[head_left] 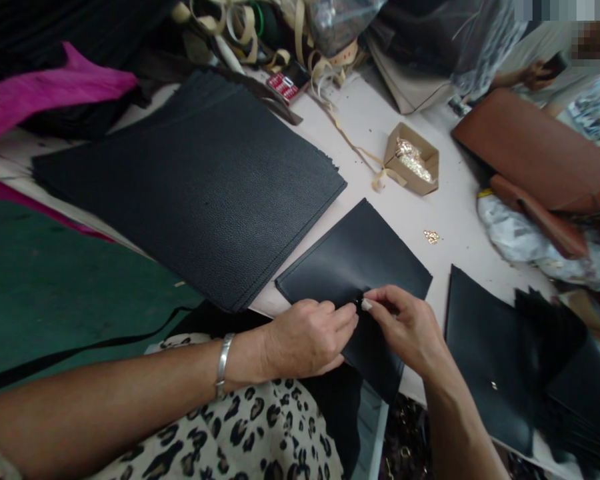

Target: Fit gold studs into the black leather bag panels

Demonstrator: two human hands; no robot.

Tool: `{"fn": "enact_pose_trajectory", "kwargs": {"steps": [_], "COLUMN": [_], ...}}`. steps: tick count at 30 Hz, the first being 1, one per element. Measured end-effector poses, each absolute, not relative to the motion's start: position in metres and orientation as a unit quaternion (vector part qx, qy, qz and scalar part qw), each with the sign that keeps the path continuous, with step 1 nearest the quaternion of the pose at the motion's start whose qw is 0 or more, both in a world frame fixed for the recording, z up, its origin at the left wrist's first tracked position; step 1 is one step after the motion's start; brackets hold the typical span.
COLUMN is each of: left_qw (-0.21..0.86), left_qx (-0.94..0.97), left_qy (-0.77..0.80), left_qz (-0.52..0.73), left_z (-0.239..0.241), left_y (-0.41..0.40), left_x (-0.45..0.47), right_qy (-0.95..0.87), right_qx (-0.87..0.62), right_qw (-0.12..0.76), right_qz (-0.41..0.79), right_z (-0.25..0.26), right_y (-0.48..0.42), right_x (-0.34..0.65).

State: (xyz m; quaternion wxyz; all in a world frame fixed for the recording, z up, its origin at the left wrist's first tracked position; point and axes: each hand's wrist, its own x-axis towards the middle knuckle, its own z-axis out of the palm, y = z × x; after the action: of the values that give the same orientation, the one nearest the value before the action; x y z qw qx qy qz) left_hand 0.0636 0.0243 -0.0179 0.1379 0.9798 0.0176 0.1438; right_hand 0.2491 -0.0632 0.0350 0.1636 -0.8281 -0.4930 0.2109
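Observation:
A smooth black leather panel [360, 257] lies at the near edge of the pale table [375, 120]. My left hand [303, 337] rests on its near edge, fingers curled and pinching at its middle. My right hand [407, 327] meets it there, thumb and forefinger pinched on the same spot of the panel. What sits between the fingertips is too small to make out. A single gold metal fitting [431, 237] lies loose on the table just beyond the panel.
A thick stack of grained black leather sheets [195, 180] lies to the left. More black panels [510, 360] lie at the right. A small cardboard box of gold fittings [413, 160], tan leather pieces [535, 150], pink [50, 87] and green material [55, 287] surround them. Another person sits at the far right.

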Motion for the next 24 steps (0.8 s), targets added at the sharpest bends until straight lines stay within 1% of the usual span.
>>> {"fn": "enact_pose_trajectory", "kwargs": {"steps": [5, 10, 13, 20, 24], "left_qw": [0.133, 0.136, 0.141, 0.150, 0.158], "left_qx": [0.979, 0.978, 0.977, 0.973, 0.971], "left_qy": [0.019, 0.023, 0.018, 0.010, 0.010], "left_qz": [0.155, 0.158, 0.161, 0.175, 0.177], "left_z": [-0.019, -0.019, -0.019, -0.019, -0.019], "left_y": [0.025, 0.024, 0.025, 0.028, 0.028], "left_x": [0.064, 0.064, 0.065, 0.065, 0.065], "right_qy": [-0.504, -0.479, -0.462, -0.409, -0.403], "right_qx": [-0.813, -0.821, -0.828, -0.831, -0.824], "right_qw": [0.198, 0.201, 0.180, 0.098, 0.056], "right_qz": [0.214, 0.238, 0.263, 0.364, 0.395], "right_z": [0.024, 0.024, 0.027, 0.036, 0.039], "right_y": [-0.072, -0.066, -0.062, -0.043, -0.033], "right_x": [0.241, 0.244, 0.246, 0.254, 0.259]}}
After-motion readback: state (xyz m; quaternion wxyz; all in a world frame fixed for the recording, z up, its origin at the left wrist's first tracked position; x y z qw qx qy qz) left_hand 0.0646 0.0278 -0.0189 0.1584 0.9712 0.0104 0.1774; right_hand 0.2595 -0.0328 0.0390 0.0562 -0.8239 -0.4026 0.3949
